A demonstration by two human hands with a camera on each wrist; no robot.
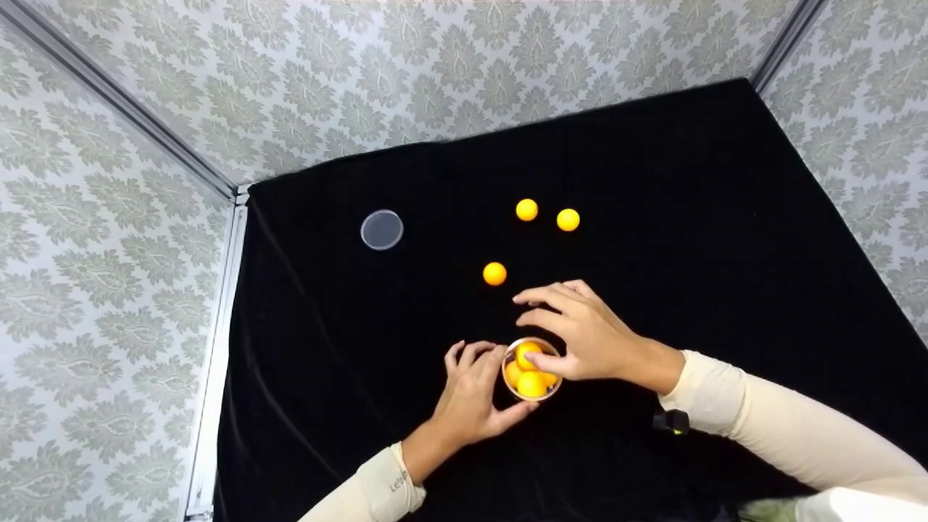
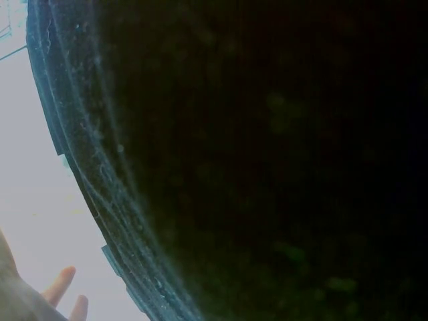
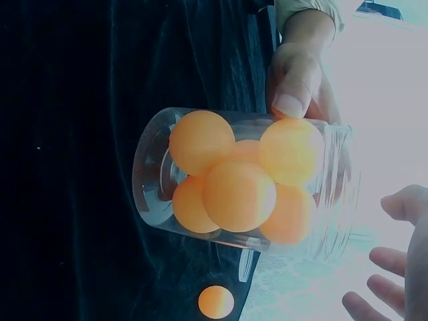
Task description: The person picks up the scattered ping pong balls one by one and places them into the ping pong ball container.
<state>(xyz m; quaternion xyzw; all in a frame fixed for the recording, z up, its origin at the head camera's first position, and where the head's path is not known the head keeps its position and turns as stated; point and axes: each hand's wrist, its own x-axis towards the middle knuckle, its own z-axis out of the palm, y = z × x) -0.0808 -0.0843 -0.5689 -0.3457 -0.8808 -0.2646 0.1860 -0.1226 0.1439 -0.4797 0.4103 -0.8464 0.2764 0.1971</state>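
- On the black cloth (image 1: 652,181), in the head view, the jar (image 1: 533,338) stands near the person, mouth up, with orange balls (image 1: 532,385) heaped inside. The left hand (image 1: 467,395) grips its side; the right hand (image 1: 580,333) holds nothing, fingers loosely bent and spread, thumb over the mouth. Three loose balls (image 1: 494,274) lie beyond, the clear lid (image 1: 381,230) off to the person's left. I'd keep that left grip steady, lower each ball gently past the rim, and leave the top one unknocked.
- In the left wrist view, dark cloth fills most of it; pale fingertips show low in one corner, perhaps the right hand's, though it's too washed out to be sure.
- In the right wrist view, turned sideways, the jar's base points left and its mouth right; its long axis, I judge, is really near upright.
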